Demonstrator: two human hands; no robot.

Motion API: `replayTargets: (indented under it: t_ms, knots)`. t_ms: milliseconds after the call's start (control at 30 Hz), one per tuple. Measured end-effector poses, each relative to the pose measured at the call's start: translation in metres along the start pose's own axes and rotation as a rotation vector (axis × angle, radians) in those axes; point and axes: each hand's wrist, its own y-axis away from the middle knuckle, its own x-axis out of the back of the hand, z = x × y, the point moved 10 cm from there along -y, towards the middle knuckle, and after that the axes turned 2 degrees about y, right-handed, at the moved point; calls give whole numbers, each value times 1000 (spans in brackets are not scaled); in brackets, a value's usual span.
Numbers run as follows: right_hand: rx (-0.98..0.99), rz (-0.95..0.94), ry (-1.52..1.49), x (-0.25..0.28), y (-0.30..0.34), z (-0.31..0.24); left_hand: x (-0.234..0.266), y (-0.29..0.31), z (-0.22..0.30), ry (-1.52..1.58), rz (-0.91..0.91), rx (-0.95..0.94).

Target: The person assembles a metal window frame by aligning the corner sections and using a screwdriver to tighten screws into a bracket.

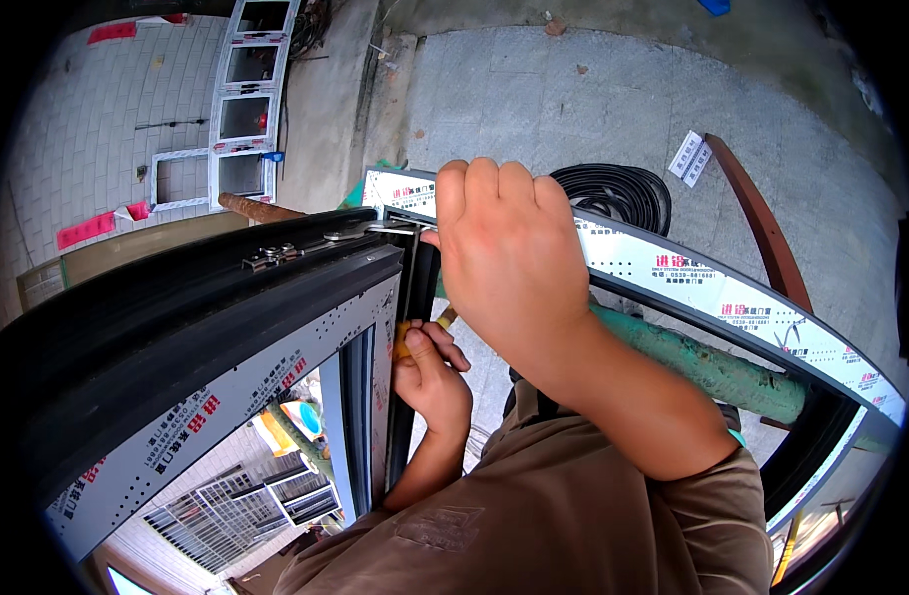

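My right hand (509,238) is closed over the top bar of a window frame (673,268) wrapped in white printed film, its fingers bent across the upper edge. Beside its thumb, a metal hinge arm (375,228) bridges the frame corner and the open sash (227,387), which has a dark top edge. Lower down at that corner, my left hand (433,382) pinches a small yellow thing (402,340), perhaps a tool handle; the fingers hide most of it. A metal fitting (268,257) sits in the groove along the sash top.
A worn green pipe (702,362) runs behind the frame on the right. On the concrete floor lie a black hose coil (618,193), a brown metal bar (762,223) and a white label sheet (689,159). White window frames (217,129) stand along the far left, by a tiled surface (108,109).
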Motion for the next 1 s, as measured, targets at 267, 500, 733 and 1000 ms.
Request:
replayTargets:
  t_ms: [267,500,733,1000]
  knots:
    - [-6,-115,46,-7,0,0,5,3,-3,-40,-9,-40]
    - [6,-31,82,-6,-1,0,6,2,-5,-26,-60,-88]
    - [19,7,119,-8,2,-1,6,2,-3,-45,-55,-110]
    - [6,-9,154,-6,3,-1,7,4,1,-87,-94,-217]
